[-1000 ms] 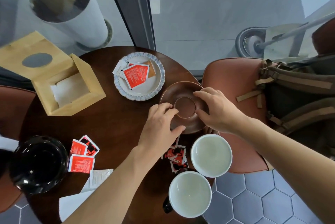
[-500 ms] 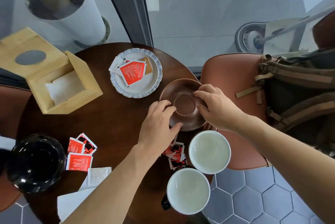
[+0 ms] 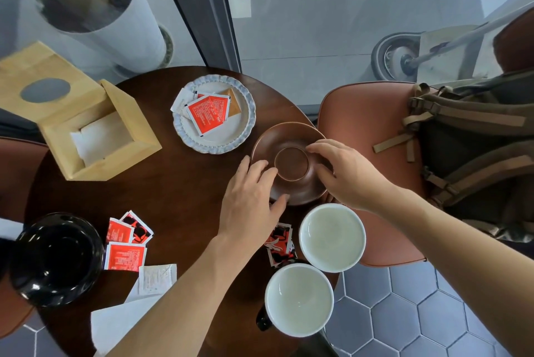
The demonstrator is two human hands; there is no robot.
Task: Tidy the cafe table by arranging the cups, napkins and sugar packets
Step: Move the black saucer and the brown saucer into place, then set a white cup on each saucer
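Observation:
A brown saucer (image 3: 284, 137) rests at the right edge of the round dark table (image 3: 179, 192). My left hand (image 3: 251, 197) grips its near-left rim and my right hand (image 3: 346, 174) grips its right rim. Two white cups (image 3: 332, 236) (image 3: 299, 299) stand just in front of it, with red sugar packets (image 3: 280, 244) beside them. More red packets (image 3: 127, 244) lie at the left near a black cup (image 3: 55, 258). A white plate (image 3: 239, 131) holds several packets. White napkins (image 3: 121, 325) lie at the near edge.
An open wooden napkin box (image 3: 95, 137) sits at the table's back left. A brown chair (image 3: 370, 125) with a backpack (image 3: 474, 154) stands to the right. A glass wall rises behind the table, and a receipt (image 3: 157, 277) lies near the napkins.
Both hands stay on the brown saucer; it has barely shifted. My view has tilted slightly, so everything sits a little lower-left in frame.

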